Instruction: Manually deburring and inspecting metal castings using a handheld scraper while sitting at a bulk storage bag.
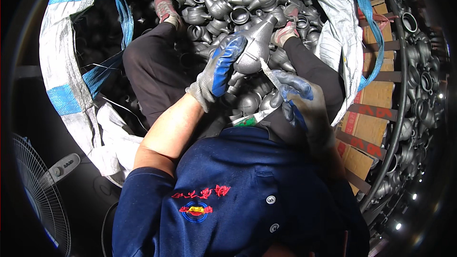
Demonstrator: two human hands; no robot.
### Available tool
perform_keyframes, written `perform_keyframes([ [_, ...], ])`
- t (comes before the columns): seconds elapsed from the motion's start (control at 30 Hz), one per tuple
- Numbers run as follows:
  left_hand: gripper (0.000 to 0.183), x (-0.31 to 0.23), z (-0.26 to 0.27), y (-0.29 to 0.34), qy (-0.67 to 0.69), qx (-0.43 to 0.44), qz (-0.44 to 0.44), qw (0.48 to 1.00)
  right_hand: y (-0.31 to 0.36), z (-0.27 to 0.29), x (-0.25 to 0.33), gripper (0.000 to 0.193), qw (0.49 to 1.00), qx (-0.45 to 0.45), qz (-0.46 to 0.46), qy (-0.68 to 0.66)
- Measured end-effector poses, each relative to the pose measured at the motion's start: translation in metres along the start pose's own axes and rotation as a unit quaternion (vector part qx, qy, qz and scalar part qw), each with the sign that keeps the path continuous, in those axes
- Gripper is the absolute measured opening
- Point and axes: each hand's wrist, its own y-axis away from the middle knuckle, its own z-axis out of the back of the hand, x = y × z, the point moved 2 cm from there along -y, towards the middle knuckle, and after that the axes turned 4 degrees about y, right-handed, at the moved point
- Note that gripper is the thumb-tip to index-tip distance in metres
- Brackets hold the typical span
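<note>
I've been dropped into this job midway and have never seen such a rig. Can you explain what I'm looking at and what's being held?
There's no machine: a person's two gloved hands do the gripping. The single picture comes from a wide fisheye camera on the person's head, looking down, so edges bend and picture left is the person's left. The left grip holds a bulb-shaped grey metal part. The right grip holds a thin flat strip, its tip at that part; I can't tell whether they touch. Similar parts lie heaped around the feet, with a white-and-blue woven bag around them.
</note>
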Motion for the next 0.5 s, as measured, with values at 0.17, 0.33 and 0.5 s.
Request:
perform_keyframes([
  [0.17,0.04,0.012,0.004,-0.006,0.102,-0.012,0.078,0.992,-0.006,-0.001,0.002,0.04,1.0,-0.008,0.023,-0.012],
  [0.33,0.038,0.017,0.004,-0.006,0.1,-0.001,0.082,0.992,-0.01,0.005,0.0,0.038,0.999,-0.009,0.037,0.019],
  [0.5,0.038,0.018,0.004,-0.006,0.163,-0.039,0.112,0.979,-0.009,0.007,0.01,0.036,0.897,-0.136,0.292,0.304],
])
